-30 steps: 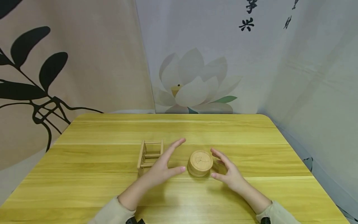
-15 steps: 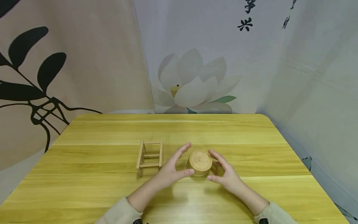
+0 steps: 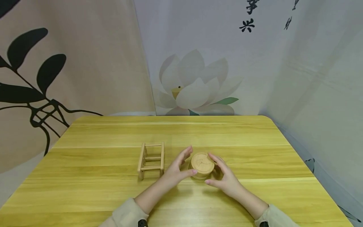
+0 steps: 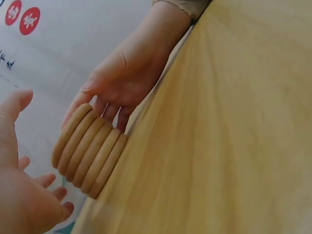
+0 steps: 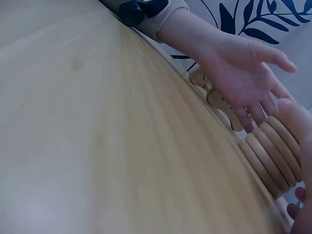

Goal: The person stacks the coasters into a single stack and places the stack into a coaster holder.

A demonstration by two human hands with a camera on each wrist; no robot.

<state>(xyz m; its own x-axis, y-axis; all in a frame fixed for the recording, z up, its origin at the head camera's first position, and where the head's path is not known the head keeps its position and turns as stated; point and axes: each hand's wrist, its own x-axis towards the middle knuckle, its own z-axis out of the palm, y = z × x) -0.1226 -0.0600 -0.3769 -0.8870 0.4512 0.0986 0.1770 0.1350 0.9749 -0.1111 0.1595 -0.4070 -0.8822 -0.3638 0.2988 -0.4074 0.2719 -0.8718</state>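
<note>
A stack of several round wooden coasters [image 3: 202, 164] lies flat on the table, a line drawing on its top one. My left hand [image 3: 176, 170] is beside its left side, fingers spread and thumb near the front edge. In the left wrist view a gap shows between my left hand [image 4: 29, 195] and the coasters [image 4: 90, 151]. My right hand [image 3: 227, 178] is at the right side, fingertips close to the rim. In the right wrist view, the right hand [image 5: 302, 131] partly covers the stack [image 5: 270, 156]; contact is hard to tell.
A small wooden rack [image 3: 151, 168] with rails and posts stands left of the left hand. The wooden table [image 3: 85, 195] reaches back to printed cloth curtains [image 3: 113, 56]. Both forearms wear light sleeves with dark bands at the wrists.
My left hand has moved right, away from the rack and closer to the coasters. The right hand has shifted slightly left toward them. The stack and rack have stayed in place.
</note>
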